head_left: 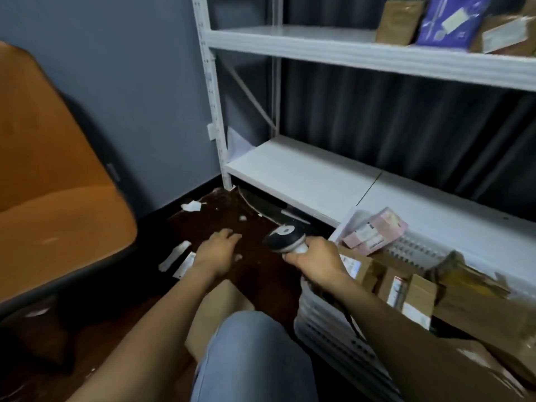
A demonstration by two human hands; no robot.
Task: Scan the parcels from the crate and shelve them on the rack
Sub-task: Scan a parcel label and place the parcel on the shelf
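My right hand grips the white handle of a black-and-white barcode scanner, held over the dark floor just left of the crate. The white slatted crate stands at the lower right and holds several parcels: brown cardboard boxes and a pink packet on top. My left hand hangs over the floor with loose fingers and holds nothing. The white metal rack stands ahead. Its upper shelf carries a brown parcel, a purple bag and another brown parcel at the top right.
An orange chair fills the left side. Scraps of white paper lie on the dark floor near the blue-grey wall. A cardboard box sits by my knee in blue jeans. The rack's lower shelf is bare at its left.
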